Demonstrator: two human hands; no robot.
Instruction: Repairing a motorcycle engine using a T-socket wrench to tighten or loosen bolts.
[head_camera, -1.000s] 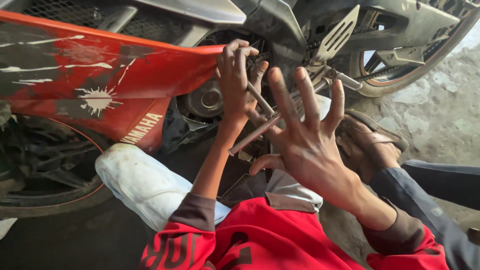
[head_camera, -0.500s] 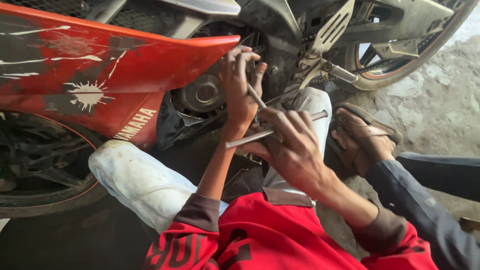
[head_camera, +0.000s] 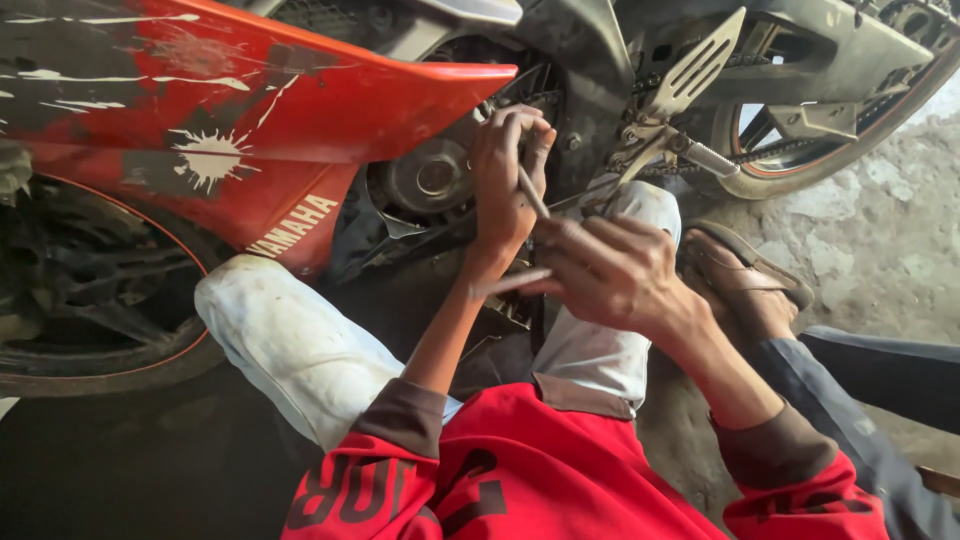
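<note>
The left hand (head_camera: 505, 175) is raised against the motorcycle's engine (head_camera: 430, 180), just under the red fairing (head_camera: 300, 110); its fingers (head_camera: 520, 130) are curled around a thin metal rod (head_camera: 532, 192) that slants down out of the fist. Just below, the right hand (head_camera: 610, 270) has its fingers folded over a second rod (head_camera: 510, 283), whose tip pokes out leftward. A second ago that hand was spread wide open; half a second ago it was already closing.
</note>
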